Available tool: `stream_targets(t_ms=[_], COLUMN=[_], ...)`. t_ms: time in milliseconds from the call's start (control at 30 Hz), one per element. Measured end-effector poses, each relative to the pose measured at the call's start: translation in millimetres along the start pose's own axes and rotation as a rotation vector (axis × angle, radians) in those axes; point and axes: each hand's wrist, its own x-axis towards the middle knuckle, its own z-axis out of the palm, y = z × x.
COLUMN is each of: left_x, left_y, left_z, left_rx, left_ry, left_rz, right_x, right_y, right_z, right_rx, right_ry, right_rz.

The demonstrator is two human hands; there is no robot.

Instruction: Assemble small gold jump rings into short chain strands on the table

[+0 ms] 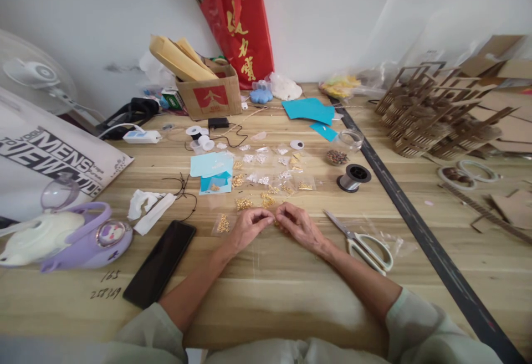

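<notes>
Both hands meet fingertip to fingertip over the wooden table [266, 308], just in front of small piles of gold beads [268, 199]. My left hand [250, 225] has thumb and forefinger pinched together; what lies between them is too small to name. Pinched the same way, my right hand [300, 224] almost touches it, with a tiny gold speck near the fingertips. A thin clear thread seems to hang below the left fingers. Beside the left hand is a small bag of gold beads [223, 223]. White-handled scissors [369, 250] lie open to the right of my right hand.
A black phone [160, 264] lies left of the left forearm, near a purple kettle-shaped item [93, 242]. Beyond the hands are blue cards [211, 164], small bead bags and a wire spool [354, 177]. Brown wooden frames [436, 114] stand at the right.
</notes>
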Motion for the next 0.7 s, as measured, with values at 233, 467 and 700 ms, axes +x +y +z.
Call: stream_targets(t_ms=[233,467,700], left_x=[0.7,1.3,-0.4], left_y=[-0.6,-2.6,-4.5], left_z=[1.3,3.1,5.1], left_rx=[0.013,0.027,0.122], left_ry=[0.02,0.051,0.111], left_rz=[0.022,0.081,0.113], right_x=[0.4,0.8,0.2], right_y=[-1.7,1.2,4.3], right_z=[0.4,0.7,1.7], right_rx=[0.099,0.133,0.121], right_ry=[-0.036,-0.044,-0.051], right_rz=[0.065,0.089,0.071])
